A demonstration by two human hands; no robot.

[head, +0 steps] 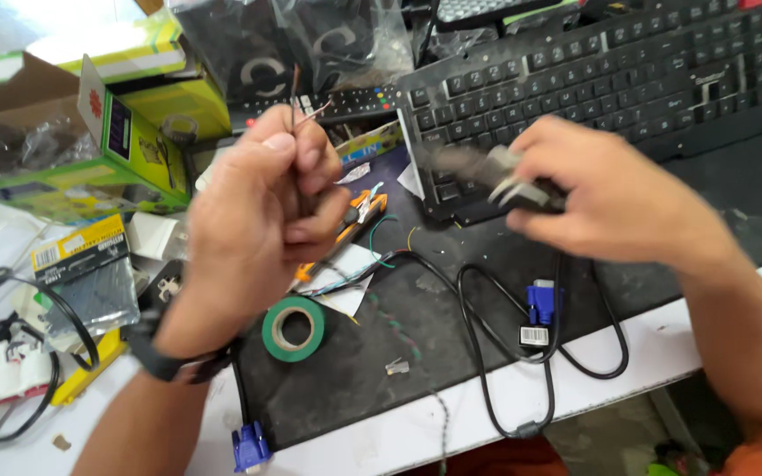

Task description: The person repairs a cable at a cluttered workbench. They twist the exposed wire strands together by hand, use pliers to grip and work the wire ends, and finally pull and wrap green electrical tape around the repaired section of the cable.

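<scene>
My left hand (262,207) is closed around a bunch of thin wires (296,97), whose bare ends stick up above my fingers. My right hand (615,198) grips a blurred grey tool (478,167), held over the near-left corner of a black keyboard (610,75). The two hands are apart, with the tool's tip pointing toward the left hand. Below them a black cable (478,353) with blue plugs (540,302) lies looped on a dark mat (354,370).
A roll of green tape (294,328) and orange-handled pliers (356,216) lie on the mat. Green and yellow boxes (125,115) stand at the left. White plugs and black cords (11,366) crowd the left edge. A second blue plug (250,446) lies at the white table's front edge.
</scene>
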